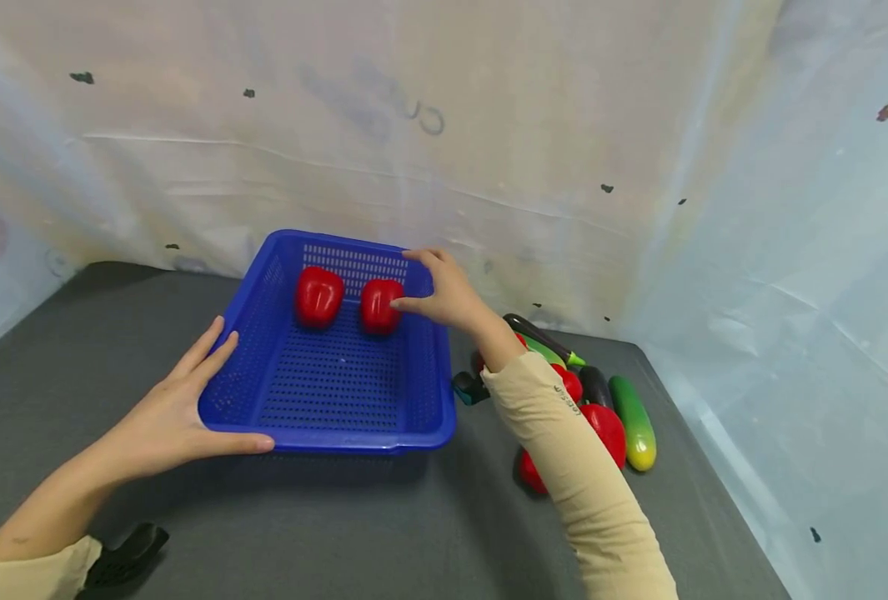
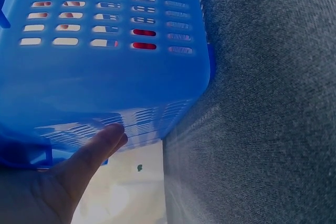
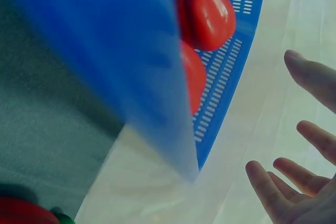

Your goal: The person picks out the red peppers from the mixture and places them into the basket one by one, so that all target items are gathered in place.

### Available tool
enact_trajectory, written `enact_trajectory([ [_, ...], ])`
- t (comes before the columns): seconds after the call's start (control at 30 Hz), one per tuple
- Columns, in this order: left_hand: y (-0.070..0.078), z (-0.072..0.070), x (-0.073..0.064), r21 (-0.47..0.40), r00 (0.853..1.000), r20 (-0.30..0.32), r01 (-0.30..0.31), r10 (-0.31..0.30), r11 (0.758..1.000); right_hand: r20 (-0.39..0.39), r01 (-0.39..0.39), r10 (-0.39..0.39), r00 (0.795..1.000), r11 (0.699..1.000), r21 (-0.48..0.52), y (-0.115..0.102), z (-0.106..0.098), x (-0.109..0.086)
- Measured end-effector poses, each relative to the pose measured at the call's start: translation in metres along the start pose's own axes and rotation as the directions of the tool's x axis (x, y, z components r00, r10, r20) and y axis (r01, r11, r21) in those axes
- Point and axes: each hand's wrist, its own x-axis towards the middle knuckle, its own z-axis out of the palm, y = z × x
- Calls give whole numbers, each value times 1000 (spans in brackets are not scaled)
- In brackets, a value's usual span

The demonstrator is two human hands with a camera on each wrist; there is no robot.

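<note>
A blue plastic basket (image 1: 331, 442) with slotted walls stands on the grey mat. Inside, toward its back, two red bell peppers sit side by side: a left one (image 1: 319, 297) and a right one (image 1: 374, 315). My left hand (image 1: 162, 425) rests against the basket's front left corner, fingers extended along the left side and thumb along the front rim. In the left wrist view, straight fingers (image 2: 107, 137) lie against the slotted wall. My right hand (image 1: 447, 296) hovers at the back right corner with fingers spread. Its thumb overlaps the right pepper in the head view; the palm holds nothing.
Right of the basket, partly behind my right sleeve (image 1: 571, 458), lies a pile of vegetables. It includes a dark eggplant (image 1: 595, 386), a green cucumber-like one with a yellow end (image 1: 634, 425) and a red one (image 1: 607, 429). Pale sheeting (image 1: 489, 183) hangs behind the mat.
</note>
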Motion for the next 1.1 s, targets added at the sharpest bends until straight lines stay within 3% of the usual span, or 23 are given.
enact_trajectory([
  [0.4, -2, 1, 1, -6, 1000, 2, 8, -8, 1000, -19, 2, -2, 1000, 1000, -7, 15, -4, -12],
  [1.1, -3, 2, 3, -4, 1000, 10, 0, 0, 1000, -77, -16, 24, 997, 994, 108, 47, -5, -42],
])
